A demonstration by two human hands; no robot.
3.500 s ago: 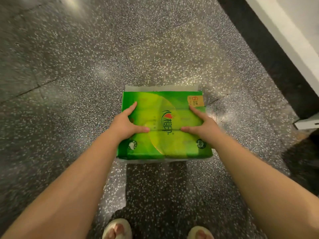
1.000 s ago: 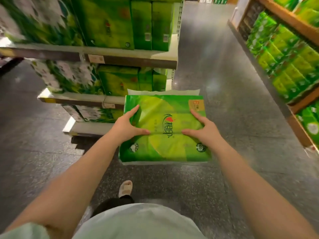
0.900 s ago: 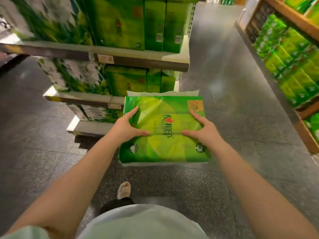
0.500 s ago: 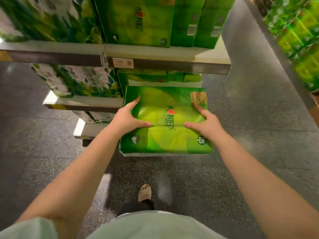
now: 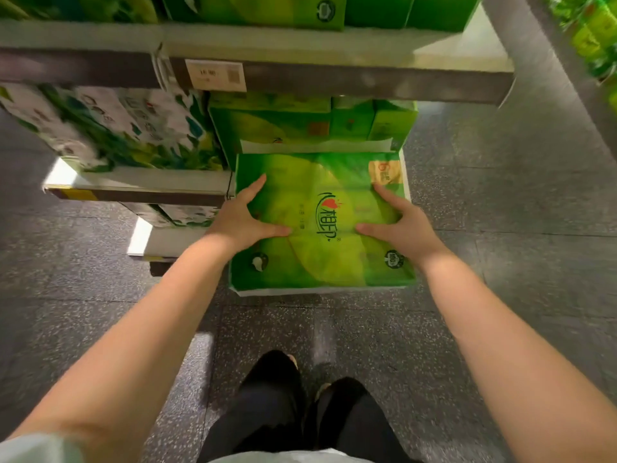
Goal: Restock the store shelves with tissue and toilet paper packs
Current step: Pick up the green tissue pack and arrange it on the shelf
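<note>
In front of the shelf [image 5: 334,78], the left hand [image 5: 238,218] and right hand [image 5: 405,228] grip the green pack [image 5: 320,259] by its sides, thumbs on top. The pack is held above the floor [image 5: 500,228], just before the packs on the middle shelf [image 5: 300,125]; the fingers underneath are hidden.

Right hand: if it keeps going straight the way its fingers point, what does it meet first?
Probably the green packs already on the middle shelf. The right hand, with the left hand, carries the green tissue pack ahead of it, so that pack would likely touch first. Depth is unclear.
</note>
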